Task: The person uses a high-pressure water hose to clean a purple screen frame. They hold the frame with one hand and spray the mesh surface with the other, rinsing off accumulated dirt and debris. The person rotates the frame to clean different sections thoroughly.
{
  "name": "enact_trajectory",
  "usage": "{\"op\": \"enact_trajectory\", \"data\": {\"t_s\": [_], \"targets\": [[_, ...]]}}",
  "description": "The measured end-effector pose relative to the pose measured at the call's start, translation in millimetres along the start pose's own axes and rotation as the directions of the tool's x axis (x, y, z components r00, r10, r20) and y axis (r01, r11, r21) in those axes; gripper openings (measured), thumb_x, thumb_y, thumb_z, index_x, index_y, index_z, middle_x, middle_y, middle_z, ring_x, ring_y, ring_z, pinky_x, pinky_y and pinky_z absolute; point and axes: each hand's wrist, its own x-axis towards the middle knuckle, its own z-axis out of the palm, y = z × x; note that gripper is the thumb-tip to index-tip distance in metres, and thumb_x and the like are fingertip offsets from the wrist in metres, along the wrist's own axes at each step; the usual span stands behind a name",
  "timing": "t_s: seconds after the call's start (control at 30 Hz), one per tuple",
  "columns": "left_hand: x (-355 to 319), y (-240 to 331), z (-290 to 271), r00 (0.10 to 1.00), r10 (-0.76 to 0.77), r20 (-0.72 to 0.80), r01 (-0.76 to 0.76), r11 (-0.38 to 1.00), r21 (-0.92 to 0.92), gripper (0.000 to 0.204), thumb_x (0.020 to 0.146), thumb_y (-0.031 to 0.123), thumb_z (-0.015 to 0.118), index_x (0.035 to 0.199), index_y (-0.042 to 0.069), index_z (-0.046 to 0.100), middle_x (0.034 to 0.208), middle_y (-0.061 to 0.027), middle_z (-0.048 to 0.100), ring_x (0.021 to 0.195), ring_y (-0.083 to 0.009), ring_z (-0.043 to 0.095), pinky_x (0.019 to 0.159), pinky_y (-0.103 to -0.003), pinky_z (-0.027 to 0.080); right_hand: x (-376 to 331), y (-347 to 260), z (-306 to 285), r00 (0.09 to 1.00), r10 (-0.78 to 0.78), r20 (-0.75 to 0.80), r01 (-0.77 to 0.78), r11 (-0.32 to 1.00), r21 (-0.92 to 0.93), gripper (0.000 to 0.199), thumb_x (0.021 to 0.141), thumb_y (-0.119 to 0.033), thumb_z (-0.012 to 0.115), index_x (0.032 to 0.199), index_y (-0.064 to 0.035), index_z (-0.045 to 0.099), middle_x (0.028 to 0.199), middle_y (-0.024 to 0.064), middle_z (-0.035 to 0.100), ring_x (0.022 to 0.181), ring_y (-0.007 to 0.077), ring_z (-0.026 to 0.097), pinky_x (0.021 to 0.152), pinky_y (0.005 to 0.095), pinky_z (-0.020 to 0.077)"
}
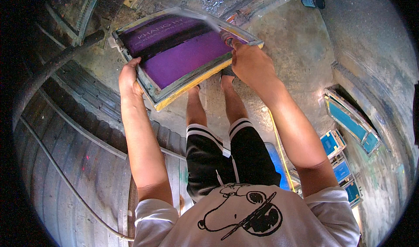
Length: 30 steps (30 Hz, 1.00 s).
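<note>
The screen (187,57) could tip if the left hand (130,77), gripping its edge, slips; the right hand (254,64) clutches a nozzle-like tool (227,38).

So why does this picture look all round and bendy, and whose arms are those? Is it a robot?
No robot here: these are a person's own bare hands. The one picture comes from a camera worn on the head, looking down; its wide fisheye lens bends straight lines. The left hand grips the edge of a framed purple panel, held above the floor. The right hand is at the panel's other side; whether it holds something small, I can't tell. Off to the right is a framed blue panel.
</note>
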Motion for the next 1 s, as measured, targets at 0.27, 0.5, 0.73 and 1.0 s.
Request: {"op": "enact_trajectory", "data": {"t_s": [0.27,0.5,0.73,1.0], "targets": [[-9.9,-1.3,10.3,0.999,0.011,-0.042,-0.008,0.999,0.053,0.023,0.095,0.008,0.051,0.110,-0.008,0.058,0.095,-0.0220,0.069,0.076,-0.0349,0.071,0.075,-0.047,0.063,3.7,-4.0,1.5,1.000,0.000,0.028,-0.001,1.000,0.011,0.035,0.098,-0.019,0.046,0.126,-0.0068,0.062,0.108,0.0260,0.071,0.106,0.0432,0.068,0.088,0.0524,0.0558],[-6.3,0.0,3.3,0.998,0.035,-0.055,-0.031,0.997,0.071,0.023,0.095,0.007,0.051,0.112,-0.008,0.057,0.099,-0.0228,0.068,0.079,-0.0355,0.071,0.076,-0.047,0.063,4.0,-5.4,3.7,1.000,-0.010,0.021,0.010,1.000,-0.005,0.034,0.098,-0.019,0.046,0.125,-0.0042,0.062,0.107,0.0261,0.071,0.104,0.0431,0.069,0.087,0.0516,0.0565],[-7.0,-1.0,4.6,0.997,0.053,-0.051,-0.048,0.995,0.093,0.024,0.095,0.007,0.051,0.112,-0.008,0.058,0.097,-0.0219,0.068,0.080,-0.0348,0.071,0.077,-0.046,0.063,5.7,-6.2,6.0,0.999,-0.046,0.022,0.047,0.998,-0.049,0.031,0.096,-0.018,0.049,0.114,-0.0013,0.068,0.107,0.0252,0.071,0.103,0.0414,0.070,0.088,0.0507,0.0570],[-8.8,-1.0,4.7,0.998,0.031,-0.049,-0.026,0.995,0.097,0.022,0.095,0.008,0.051,0.109,-0.007,0.058,0.095,-0.0211,0.068,0.076,-0.0343,0.070,0.074,-0.045,0.063,2.6,-18.7,10.3,0.996,-0.089,-0.014,0.089,0.996,-0.011,0.030,0.095,-0.017,0.051,0.116,-0.0024,0.067,0.105,0.0238,0.072,0.101,0.0399,0.071,0.086,0.0496,0.0578]]}}
